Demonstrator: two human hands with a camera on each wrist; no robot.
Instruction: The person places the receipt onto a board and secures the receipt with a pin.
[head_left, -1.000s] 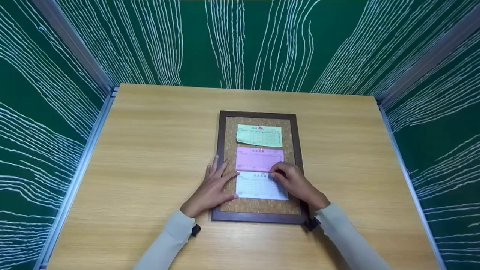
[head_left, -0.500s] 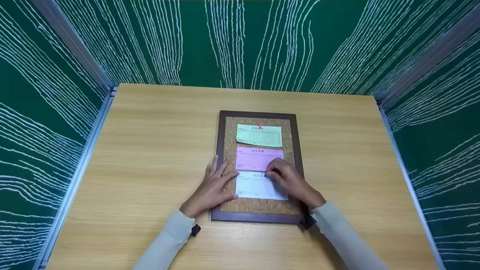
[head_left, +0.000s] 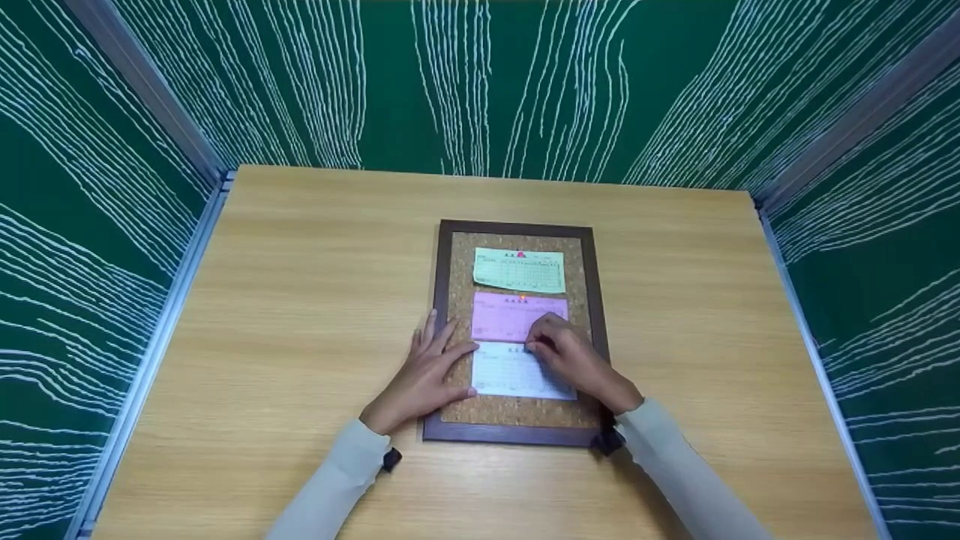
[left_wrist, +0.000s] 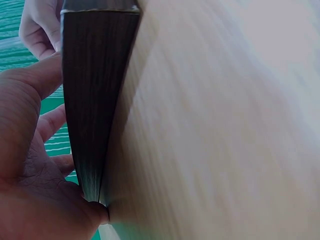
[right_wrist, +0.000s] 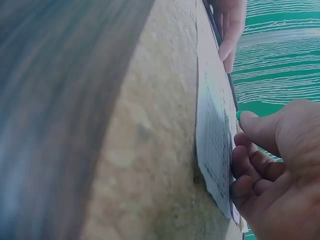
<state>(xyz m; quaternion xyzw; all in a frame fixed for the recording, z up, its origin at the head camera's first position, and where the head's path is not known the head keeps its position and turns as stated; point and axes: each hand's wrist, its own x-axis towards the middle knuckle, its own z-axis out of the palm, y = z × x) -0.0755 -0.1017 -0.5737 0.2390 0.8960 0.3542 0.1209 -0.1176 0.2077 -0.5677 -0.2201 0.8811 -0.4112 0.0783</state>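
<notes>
A white printed slip point(head_left: 506, 375) lies on the lower part of a cork board point(head_left: 517, 411) with a dark brown frame point(head_left: 517, 433). Spread over the board's left side is my left hand point(head_left: 424, 375), its thumb and index fingertips touching the slip's left edge. My right hand point(head_left: 574, 360) is at the slip's top edge, fingers curled. In the right wrist view, a small green push pin point(right_wrist: 238, 115) shows at the right thumb tip, pinched there and mostly hidden. Above lie a pink slip point(head_left: 499, 319) with an orange push pin point(head_left: 523, 298) and a green slip point(head_left: 517, 274) with a red push pin point(head_left: 520, 254).
The board lies flat on a light wooden table point(head_left: 315, 300). Green panels with white wavy lines point(head_left: 517, 90) rise behind and at both sides. In the left wrist view, the frame's dark side edge point(left_wrist: 95, 100) stands beside the left hand.
My right hand has slid slightly left along the white slip's top edge, toward its middle. The left hand and the board stay in place.
</notes>
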